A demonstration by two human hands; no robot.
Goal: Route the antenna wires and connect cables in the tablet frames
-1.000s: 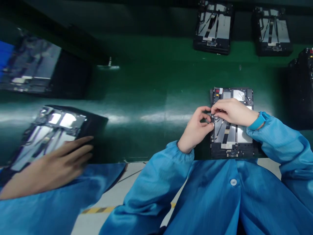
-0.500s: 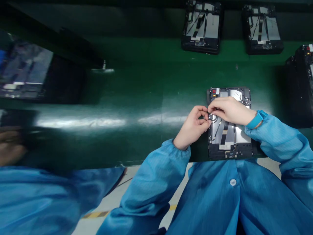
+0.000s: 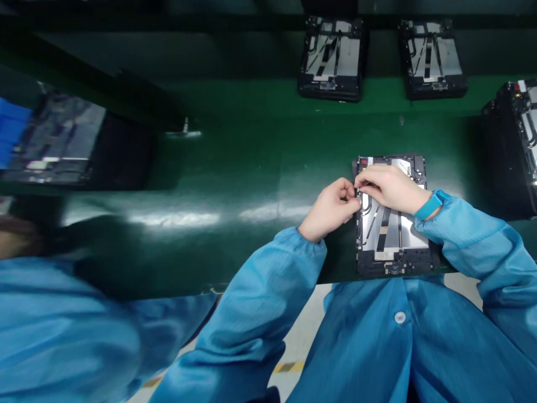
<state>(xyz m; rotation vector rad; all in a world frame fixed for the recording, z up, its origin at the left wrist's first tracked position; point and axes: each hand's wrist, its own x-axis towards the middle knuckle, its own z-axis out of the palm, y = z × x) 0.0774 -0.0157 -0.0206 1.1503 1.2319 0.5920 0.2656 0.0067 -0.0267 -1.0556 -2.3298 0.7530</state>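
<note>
An opened tablet chassis point(image 3: 392, 235) with silver plates and black ribbon cables lies on the green belt point(image 3: 251, 168) in front of me. My left hand point(image 3: 329, 210) is curled in a pinch at the chassis's left edge, fingertips on a small part there. My right hand point(image 3: 390, 187) reaches across the upper half of the chassis, fingers pinched together at the same spot, touching my left fingertips. What the fingers grip is too small to name. A blue band point(image 3: 430, 205) sits on my right wrist.
Two more opened chassis point(image 3: 331, 59) point(image 3: 432, 56) lie on the belt's far side, and another chassis point(image 3: 514, 145) at the right edge. A blurred unit point(image 3: 54, 140) sits far left. A co-worker's blue sleeve point(image 3: 62, 336) fills the lower left.
The co-worker's hand and the chassis under it at lower left have gone out of sight. My hands stay pinched at the chassis's left edge; the view has shifted slightly.
</note>
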